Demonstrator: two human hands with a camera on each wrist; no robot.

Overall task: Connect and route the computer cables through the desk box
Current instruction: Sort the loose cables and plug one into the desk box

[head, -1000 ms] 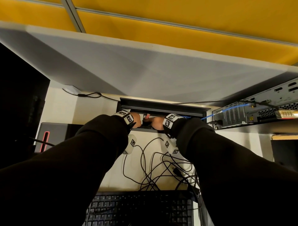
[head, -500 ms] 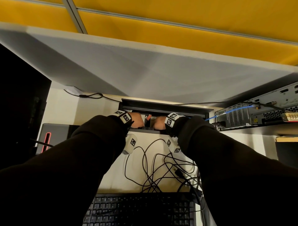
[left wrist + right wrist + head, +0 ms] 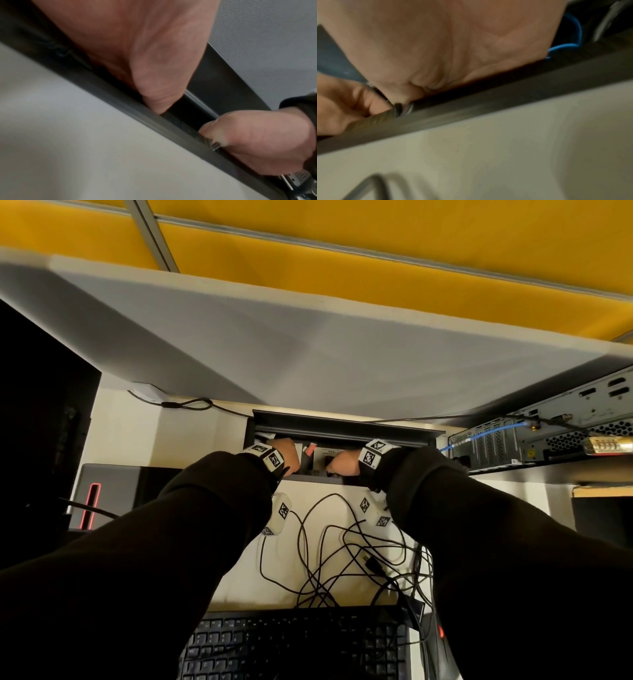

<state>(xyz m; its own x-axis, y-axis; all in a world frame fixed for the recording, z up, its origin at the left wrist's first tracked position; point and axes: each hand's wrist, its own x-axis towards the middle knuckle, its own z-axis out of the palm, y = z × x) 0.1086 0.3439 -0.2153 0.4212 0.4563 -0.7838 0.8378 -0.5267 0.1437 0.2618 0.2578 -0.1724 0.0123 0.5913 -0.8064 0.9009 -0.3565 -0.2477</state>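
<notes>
The black desk box (image 3: pixel 342 426) lies open at the back of the desk. Both hands reach into it over its front rim (image 3: pixel 120 102). My left hand (image 3: pixel 287 451) curls its fingers (image 3: pixel 368 104) round a dark braided cable (image 3: pixel 373 120) lying along the rim. My right hand (image 3: pixel 337 465) is just to its right, its thumb (image 3: pixel 217 135) pinching the cable's metal-tipped plug (image 3: pixel 214 145). What lies deeper in the box is hidden by the hands. A tangle of loose black cables (image 3: pixel 342 549) lies on the desk between my forearms.
A black keyboard (image 3: pixel 298 645) sits at the near edge. A desktop computer (image 3: pixel 555 436) stands at the right with a blue cable (image 3: pixel 486 433) running into the box. A dark device with a red light (image 3: pixel 92 503) is at the left. A grey partition (image 3: pixel 308 344) rises behind.
Both hands stay in the box; the right hand has shifted slightly right and the view has moved a little.
</notes>
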